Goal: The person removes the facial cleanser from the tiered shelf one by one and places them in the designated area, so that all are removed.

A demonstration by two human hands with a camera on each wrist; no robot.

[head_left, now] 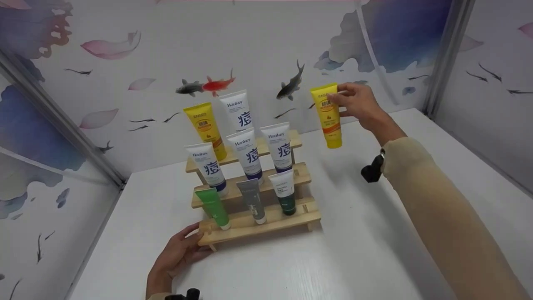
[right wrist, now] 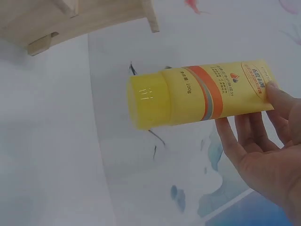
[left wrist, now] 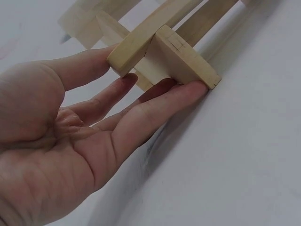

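Note:
My right hand (head_left: 360, 104) holds a yellow squeeze tube (head_left: 329, 121) by its flat upper end, thumb on the printed front and fingers behind. The tube hangs cap down in the air, right of a three-step wooden display stand (head_left: 259, 230). In the right wrist view its yellow cap (right wrist: 149, 101) points toward the stand. At the stand's front left corner my left hand (head_left: 179, 252) grips the lowest step. The left wrist view has the thumb against the step's end (left wrist: 129, 56) and fingertips at the leg (left wrist: 188, 59) beneath.
Another yellow tube (head_left: 205, 129) and a white tube (head_left: 236, 107) stand on the top step. Three white-and-blue tubes (head_left: 245, 152) fill the middle one. Below are a green tube (head_left: 214, 208), a grey tube (head_left: 252, 200) and a white-and-dark-green tube (head_left: 285, 191). Painted panels (head_left: 258, 37) enclose the white table (head_left: 266, 271).

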